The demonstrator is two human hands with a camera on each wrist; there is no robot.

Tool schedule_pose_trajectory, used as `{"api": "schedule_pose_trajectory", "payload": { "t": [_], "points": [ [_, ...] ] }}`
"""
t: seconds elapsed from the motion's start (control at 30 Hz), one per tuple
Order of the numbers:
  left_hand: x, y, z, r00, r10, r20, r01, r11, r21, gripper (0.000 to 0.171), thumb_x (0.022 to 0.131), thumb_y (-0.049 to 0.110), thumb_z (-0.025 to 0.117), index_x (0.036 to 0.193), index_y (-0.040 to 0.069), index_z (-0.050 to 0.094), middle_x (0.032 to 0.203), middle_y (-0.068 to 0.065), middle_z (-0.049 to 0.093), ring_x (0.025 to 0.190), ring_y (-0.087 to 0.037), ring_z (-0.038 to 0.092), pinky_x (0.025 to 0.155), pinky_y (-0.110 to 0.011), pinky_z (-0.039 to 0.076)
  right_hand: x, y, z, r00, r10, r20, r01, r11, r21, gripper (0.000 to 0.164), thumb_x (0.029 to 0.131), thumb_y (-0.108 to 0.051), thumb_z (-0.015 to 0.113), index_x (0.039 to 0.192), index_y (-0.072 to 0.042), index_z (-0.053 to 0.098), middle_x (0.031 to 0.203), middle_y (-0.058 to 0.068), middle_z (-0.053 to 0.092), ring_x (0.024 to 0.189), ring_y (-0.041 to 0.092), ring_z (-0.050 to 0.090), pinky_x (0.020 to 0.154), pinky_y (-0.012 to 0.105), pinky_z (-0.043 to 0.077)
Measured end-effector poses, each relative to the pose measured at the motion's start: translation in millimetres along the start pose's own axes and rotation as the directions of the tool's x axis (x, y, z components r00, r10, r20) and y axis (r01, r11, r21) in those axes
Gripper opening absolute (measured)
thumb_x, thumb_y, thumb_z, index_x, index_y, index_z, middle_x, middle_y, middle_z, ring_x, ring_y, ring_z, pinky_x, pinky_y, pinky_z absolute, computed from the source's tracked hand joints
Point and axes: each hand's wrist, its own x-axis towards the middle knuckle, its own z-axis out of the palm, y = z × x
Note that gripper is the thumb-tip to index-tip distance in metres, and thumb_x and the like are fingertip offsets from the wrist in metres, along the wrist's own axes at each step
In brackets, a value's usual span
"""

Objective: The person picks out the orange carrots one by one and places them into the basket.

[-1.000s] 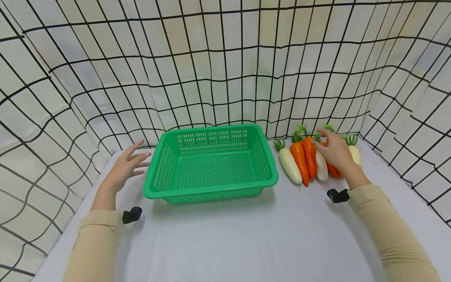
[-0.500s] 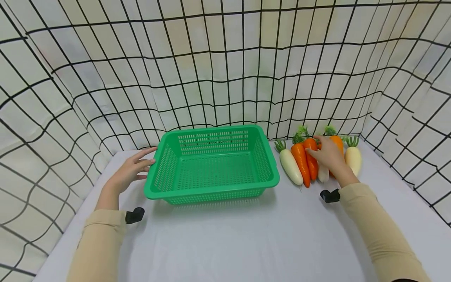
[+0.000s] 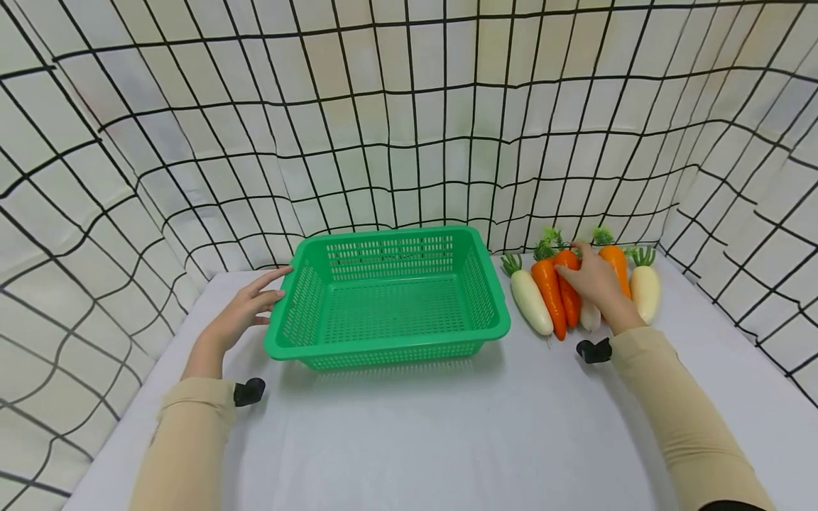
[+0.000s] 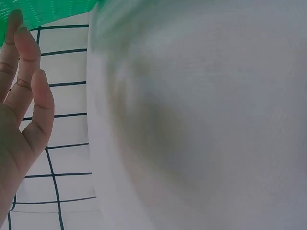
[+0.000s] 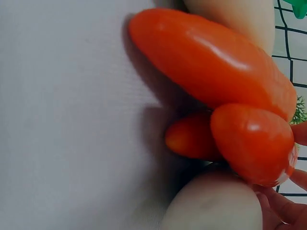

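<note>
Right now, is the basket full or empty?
The basket is empty: in the head view its slotted floor shows bare, while the carrots and radishes are outside, to its right.

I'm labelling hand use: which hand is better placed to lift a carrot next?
Probably the right hand: its fingers are on a carrot. The left hand is across the basket, at its left end.

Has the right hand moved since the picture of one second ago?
Yes: in the head view, the right hand has moved leftward, toward the green basket, relative to the rightmost white radish, which it partly covered before.
</note>
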Motion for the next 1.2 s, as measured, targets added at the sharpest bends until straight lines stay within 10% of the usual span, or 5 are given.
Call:
{"api": "schedule_pose_trajectory", "payload": {
  "t": [0.53, 0.73, 0.9, 1.2],
  "points": [
    [-3.6, -2.8, 4.2, 0.999, -0.042, 0.002, 0.041, 0.999, 0.002, 0.064, 0.109, 0.043, 0.041, 0.166, 0.021, 0.021, 0.142, -0.022, 0.054, 0.117, -0.024, 0.062, 0.098, -0.056, 0.044, -6, -6, -2, 0.994, -0.026, -0.105, 0.045, 0.983, 0.177, 0.076, 0.104, -0.032, 0.055, 0.162, -0.001, 0.017, 0.15, 0.038, 0.035, 0.132, 0.055, 0.04, 0.106, 0.066, 0.036],
    [-1.5, -3.4, 5.0, 0.998, -0.055, 0.008, 0.055, 0.998, -0.014, 0.064, 0.109, 0.043, 0.041, 0.166, 0.022, 0.019, 0.15, -0.025, 0.046, 0.13, -0.045, 0.053, 0.101, -0.063, 0.04, -6, -9, -15, 0.982, 0.0, -0.19, 0.058, 0.951, 0.303, 0.073, 0.105, -0.035, 0.053, 0.162, -0.003, 0.02, 0.148, 0.037, 0.039, 0.118, 0.047, 0.049, 0.089, 0.047, 0.049],
    [-2.4, -4.9, 5.0, 0.998, -0.061, 0.009, 0.062, 0.998, -0.016, 0.065, 0.109, 0.043, 0.041, 0.166, 0.021, 0.018, 0.147, -0.025, 0.048, 0.123, -0.035, 0.059, 0.101, -0.062, 0.041, -5, -12, -24, 0.982, 0.042, -0.185, 0.047, 0.889, 0.456, 0.071, 0.106, -0.034, 0.051, 0.163, -0.005, 0.02, 0.149, 0.033, 0.035, 0.114, 0.036, 0.051, 0.07, 0.016, 0.05],
    [-0.7, -3.4, 4.7, 0.998, -0.063, 0.016, 0.063, 0.998, -0.029, 0.065, 0.109, 0.043, 0.042, 0.166, 0.022, 0.018, 0.152, -0.025, 0.043, 0.131, -0.046, 0.05, 0.102, -0.063, 0.038, -6, -31, -39, 0.993, 0.085, -0.08, -0.016, 0.776, 0.631, 0.076, 0.105, -0.04, 0.053, 0.164, -0.011, 0.015, 0.156, 0.025, 0.03, 0.112, 0.018, 0.053, 0.081, 0.022, 0.055]
  ]
}}
